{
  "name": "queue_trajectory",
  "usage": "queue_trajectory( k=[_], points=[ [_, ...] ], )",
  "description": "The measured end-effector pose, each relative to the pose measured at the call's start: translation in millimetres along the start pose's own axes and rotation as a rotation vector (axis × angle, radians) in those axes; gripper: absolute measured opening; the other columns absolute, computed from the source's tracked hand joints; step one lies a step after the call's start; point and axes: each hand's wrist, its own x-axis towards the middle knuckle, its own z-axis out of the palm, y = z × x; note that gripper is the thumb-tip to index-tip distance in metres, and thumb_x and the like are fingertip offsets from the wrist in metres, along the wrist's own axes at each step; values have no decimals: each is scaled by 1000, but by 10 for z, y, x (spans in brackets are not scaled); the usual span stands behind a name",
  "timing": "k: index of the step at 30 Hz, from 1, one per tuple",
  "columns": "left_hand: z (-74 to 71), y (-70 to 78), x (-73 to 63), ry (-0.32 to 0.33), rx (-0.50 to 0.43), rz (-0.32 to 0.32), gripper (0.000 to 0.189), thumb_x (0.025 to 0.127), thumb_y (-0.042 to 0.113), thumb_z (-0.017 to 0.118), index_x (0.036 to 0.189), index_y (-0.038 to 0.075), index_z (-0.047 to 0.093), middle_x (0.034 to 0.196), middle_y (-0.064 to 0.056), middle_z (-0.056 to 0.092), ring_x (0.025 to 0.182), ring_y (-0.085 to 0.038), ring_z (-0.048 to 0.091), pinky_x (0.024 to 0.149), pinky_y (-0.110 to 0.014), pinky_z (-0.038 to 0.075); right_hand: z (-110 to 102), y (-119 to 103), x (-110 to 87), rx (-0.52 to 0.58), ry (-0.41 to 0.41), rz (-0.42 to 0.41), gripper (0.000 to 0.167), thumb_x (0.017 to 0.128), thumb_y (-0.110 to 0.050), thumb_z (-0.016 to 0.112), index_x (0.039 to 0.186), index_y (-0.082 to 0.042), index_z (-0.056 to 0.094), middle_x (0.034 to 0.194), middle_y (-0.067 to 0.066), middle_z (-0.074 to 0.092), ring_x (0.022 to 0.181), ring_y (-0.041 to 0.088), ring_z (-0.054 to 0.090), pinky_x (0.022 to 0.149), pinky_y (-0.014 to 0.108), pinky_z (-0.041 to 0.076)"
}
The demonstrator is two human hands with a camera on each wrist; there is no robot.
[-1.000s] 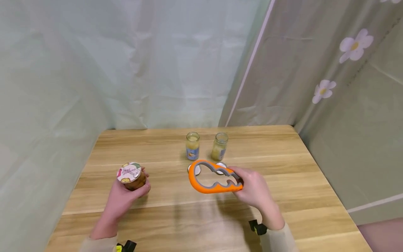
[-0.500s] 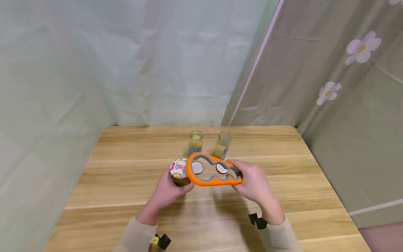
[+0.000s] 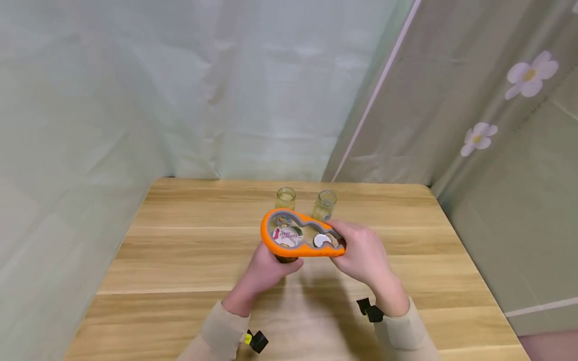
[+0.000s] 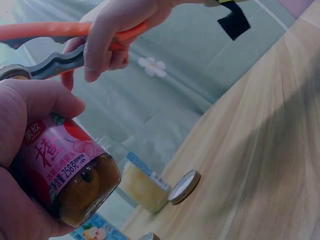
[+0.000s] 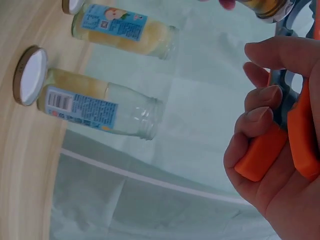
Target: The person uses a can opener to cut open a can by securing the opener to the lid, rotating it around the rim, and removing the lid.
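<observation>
My left hand [image 3: 264,271] holds a small glass jar [image 4: 90,192] of dark fruit with a pink label, raised over the table. Its printed lid [image 3: 287,236] is still on and appears framed by the wide end of an orange-and-grey jar opener [image 3: 267,235]. My right hand [image 3: 363,250] grips that opener by its handle end, fingers curled round the orange handles [image 5: 260,152]. In the left wrist view, the opener's grey toothed inner edge [image 4: 57,65] lies close beside the jar's top, and my thumb and fingers wrap the jar's upper part.
Two lidless glass jars with pale yellow contents stand toward the back of the wooden table [image 3: 180,271]: a left jar [image 3: 285,196] and a right jar [image 3: 326,203]. A loose lid [image 5: 31,75] lies before the right one, another lid [image 5: 73,6] before the left. Curtains hang behind.
My left hand has brought the jar from the left to the middle, in under the opener's wide loop. My right hand has lifted slightly, still gripping the opener.
</observation>
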Motion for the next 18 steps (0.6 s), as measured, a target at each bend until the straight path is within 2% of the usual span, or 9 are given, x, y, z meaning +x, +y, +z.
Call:
queue_trajectory(
  k=[5,8,13,18],
  points=[
    [38,-7,-41,2,58,-31,58,82,1,90,133,3,62,123,-8,69,110,-25,65,92,-29,56,10,-31,3,-14,-38,-25,48,75,-9,85,121,-18,76,87,-9,69,67,9,57,59,30,49],
    [53,-2,-46,-14,46,4,61,83,2,89,137,2,60,126,-11,69,113,-26,66,95,-30,56,12,-49,17,-23,-53,-32,48,74,-8,84,120,-19,76,83,-11,65,65,8,54,57,29,48],
    [74,-18,-38,-48,61,71,62,85,0,87,141,3,58,130,-11,67,116,-27,65,99,-32,56,1,-75,57,-49,-65,-56,53,73,-10,85,124,-16,76,92,-9,72,69,10,58,63,32,51],
    [84,-19,-41,-43,89,52,64,84,-2,87,141,5,58,130,-7,67,115,-24,65,101,-30,54,4,-90,95,-45,-106,-66,54,76,-13,87,128,-17,75,103,-6,76,78,13,67,72,36,57]
  ],
)
